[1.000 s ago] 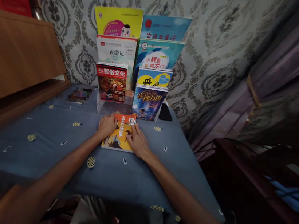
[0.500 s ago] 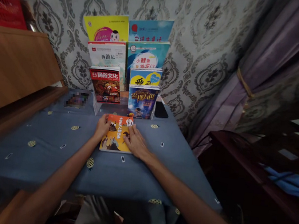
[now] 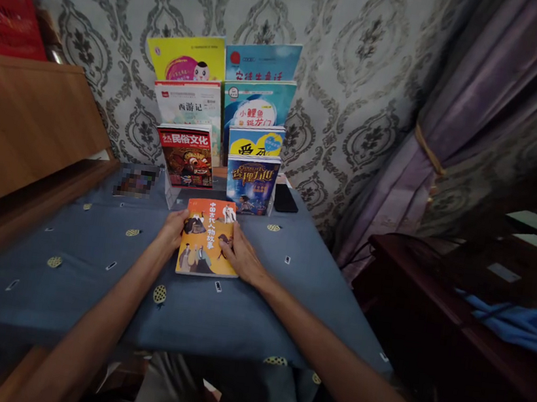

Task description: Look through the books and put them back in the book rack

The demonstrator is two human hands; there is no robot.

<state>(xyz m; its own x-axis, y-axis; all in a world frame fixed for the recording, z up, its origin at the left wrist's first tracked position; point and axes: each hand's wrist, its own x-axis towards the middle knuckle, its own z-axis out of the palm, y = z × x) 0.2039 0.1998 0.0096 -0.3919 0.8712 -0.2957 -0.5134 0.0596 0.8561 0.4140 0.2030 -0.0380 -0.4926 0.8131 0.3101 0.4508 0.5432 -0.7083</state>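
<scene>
An orange and yellow book (image 3: 208,246) with white lettering and painted figures is held by its two sides, its far edge tilted up a little. My left hand (image 3: 174,228) is closed on its left edge, and the fingers go partly out of sight behind it. On the right edge, my right hand (image 3: 244,257) grips with the thumb over the cover. Just beyond stands a clear display rack (image 3: 171,196) with several books in tiers. Its front row has a red book (image 3: 189,163) at left and a dark blue book (image 3: 249,185) at right.
A black phone (image 3: 286,198) lies right of the rack on the blue tablecloth (image 3: 78,294). A blurred-out flat item (image 3: 136,182) is at the left. Wooden furniture (image 3: 26,123) borders the left side; a dark red cabinet (image 3: 408,298) stands at right. Patterned wallpaper is behind.
The orange book's far edge has come up off the table, and both hands now grip its sides. Before, it lay flatter with the right hand resting on its cover. The camera view has shifted slightly.
</scene>
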